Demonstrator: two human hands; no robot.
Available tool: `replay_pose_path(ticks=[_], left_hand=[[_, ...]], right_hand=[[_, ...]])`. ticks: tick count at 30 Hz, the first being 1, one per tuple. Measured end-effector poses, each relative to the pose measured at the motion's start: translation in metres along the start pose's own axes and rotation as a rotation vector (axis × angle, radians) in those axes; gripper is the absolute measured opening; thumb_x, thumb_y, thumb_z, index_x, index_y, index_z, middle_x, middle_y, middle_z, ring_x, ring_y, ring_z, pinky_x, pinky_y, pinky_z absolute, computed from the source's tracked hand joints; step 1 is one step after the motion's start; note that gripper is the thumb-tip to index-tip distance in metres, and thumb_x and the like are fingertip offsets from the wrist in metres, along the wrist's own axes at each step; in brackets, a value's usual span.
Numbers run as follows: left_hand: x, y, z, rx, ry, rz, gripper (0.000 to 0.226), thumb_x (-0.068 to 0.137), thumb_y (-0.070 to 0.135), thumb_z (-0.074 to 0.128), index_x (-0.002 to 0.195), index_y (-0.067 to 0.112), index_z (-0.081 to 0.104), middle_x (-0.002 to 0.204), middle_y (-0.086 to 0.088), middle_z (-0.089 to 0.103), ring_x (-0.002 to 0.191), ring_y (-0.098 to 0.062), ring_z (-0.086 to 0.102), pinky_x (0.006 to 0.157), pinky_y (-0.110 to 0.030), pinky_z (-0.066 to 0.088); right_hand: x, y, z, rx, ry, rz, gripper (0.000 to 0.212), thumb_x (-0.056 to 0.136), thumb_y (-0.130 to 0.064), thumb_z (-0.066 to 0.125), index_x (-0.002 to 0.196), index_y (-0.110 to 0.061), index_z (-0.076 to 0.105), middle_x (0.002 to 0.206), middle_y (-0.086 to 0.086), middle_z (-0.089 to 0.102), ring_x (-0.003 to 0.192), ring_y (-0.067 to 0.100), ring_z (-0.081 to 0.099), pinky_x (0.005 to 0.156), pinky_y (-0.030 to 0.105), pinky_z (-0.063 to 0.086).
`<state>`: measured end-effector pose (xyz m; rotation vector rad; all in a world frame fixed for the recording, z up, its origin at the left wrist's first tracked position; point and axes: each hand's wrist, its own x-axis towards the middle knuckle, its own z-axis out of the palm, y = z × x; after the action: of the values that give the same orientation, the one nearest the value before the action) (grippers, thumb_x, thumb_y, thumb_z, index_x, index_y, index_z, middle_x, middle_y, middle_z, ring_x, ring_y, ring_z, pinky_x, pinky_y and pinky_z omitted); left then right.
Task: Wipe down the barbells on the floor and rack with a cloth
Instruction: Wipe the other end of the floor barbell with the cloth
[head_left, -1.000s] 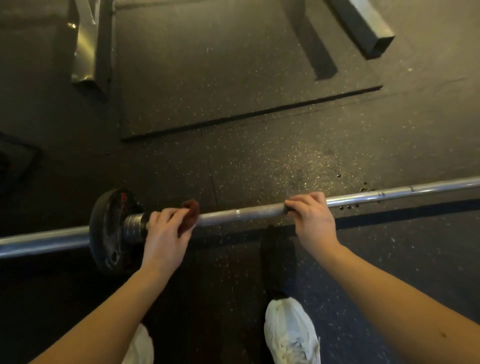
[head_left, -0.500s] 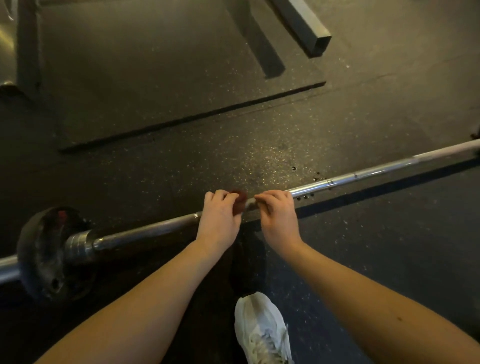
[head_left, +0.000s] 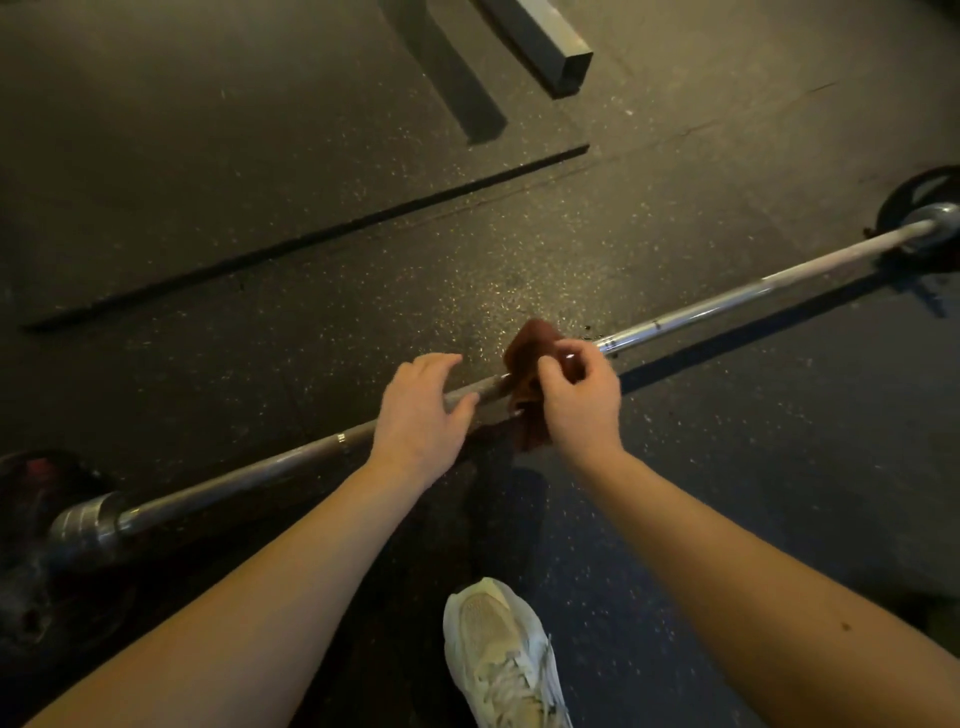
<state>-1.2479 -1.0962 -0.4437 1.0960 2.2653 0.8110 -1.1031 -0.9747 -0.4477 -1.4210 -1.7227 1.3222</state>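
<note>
A steel barbell (head_left: 727, 296) lies on the dark rubber floor, running from a black plate (head_left: 26, 551) at lower left to another plate (head_left: 919, 192) at upper right. A reddish-brown cloth (head_left: 530, 348) is draped over the middle of the bar. My right hand (head_left: 579, 400) pinches the cloth there with curled fingers. Just to its left, my left hand (head_left: 421, 410) rests on the bar. Its fingers lie loosely over the far side and the thumb sits on the near side, with no cloth in it.
A raised rubber mat (head_left: 260, 130) lies beyond the bar, its edge running diagonally. A square steel rack beam (head_left: 545, 47) ends at the top. My white shoe (head_left: 498, 654) stands just behind the bar, between my arms.
The cloth has passed from my left hand to my right. My left hand slid rightward along the bar and now rests loosely. The view has shifted right, revealing the far plate.
</note>
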Motion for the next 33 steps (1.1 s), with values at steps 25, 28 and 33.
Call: replay_pose_path(ticks=[25, 28, 33], left_hand=[[0.02, -0.009, 0.023, 0.476, -0.031, 0.085, 0.032, 0.1, 0.036, 0.061, 0.13, 0.025, 0.062, 0.115, 0.006, 0.057, 0.109, -0.013, 0.05, 0.097, -0.034, 0.048], [0.019, -0.007, 0.023, 0.485, -0.01, 0.07, 0.032, 0.1, 0.036, 0.06, 0.13, 0.025, 0.062, 0.115, 0.005, 0.057, 0.109, -0.013, 0.05, 0.096, -0.034, 0.048], [0.017, -0.005, 0.022, 0.497, -0.031, 0.068, 0.032, 0.102, 0.037, 0.058, 0.131, 0.026, 0.06, 0.118, 0.005, 0.056, 0.11, -0.013, 0.049, 0.098, -0.034, 0.048]], right_hand=[[0.132, 0.04, -0.086, -0.963, -0.013, -0.151, 0.048, 0.088, 0.002, 0.07, 0.133, -0.011, 0.062, 0.142, 0.006, 0.051, 0.144, 0.028, 0.038, 0.123, 0.046, 0.03], [0.089, 0.045, -0.054, -0.811, -0.009, -0.204, 0.06, 0.086, 0.006, 0.069, 0.141, -0.016, 0.057, 0.158, 0.002, 0.037, 0.155, 0.022, 0.017, 0.124, 0.048, 0.026], [0.043, 0.067, -0.017, -0.758, -0.158, -0.401, 0.07, 0.093, 0.004, 0.063, 0.155, -0.018, 0.041, 0.167, 0.002, 0.023, 0.159, 0.022, 0.005, 0.123, 0.044, 0.018]])
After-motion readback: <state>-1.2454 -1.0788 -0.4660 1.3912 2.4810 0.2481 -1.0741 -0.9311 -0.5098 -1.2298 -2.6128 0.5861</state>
